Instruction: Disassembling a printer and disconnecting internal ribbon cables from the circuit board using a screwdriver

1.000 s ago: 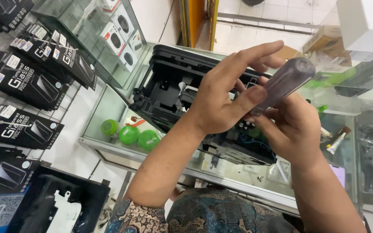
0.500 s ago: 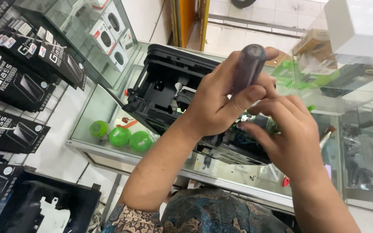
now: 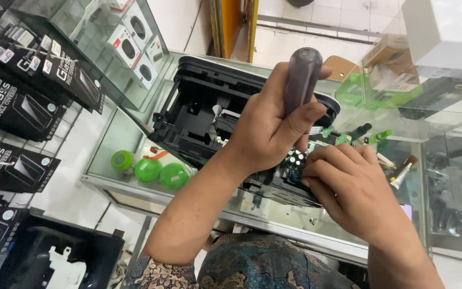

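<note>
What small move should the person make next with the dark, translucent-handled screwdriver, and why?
Probably turn the dark translucent-handled screwdriver: the left hand grips it upright over the opened black plastic machine, while the right hand's fingers steady its hidden tip there.

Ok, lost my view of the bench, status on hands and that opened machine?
Left hand gripping upright screwdriver handle. Right hand fingertips on circuit board in black printer chassis. Tip hidden behind hands.

upright dark screwdriver handle (image 3: 301, 80) over opened black printer (image 3: 209, 115)
</note>
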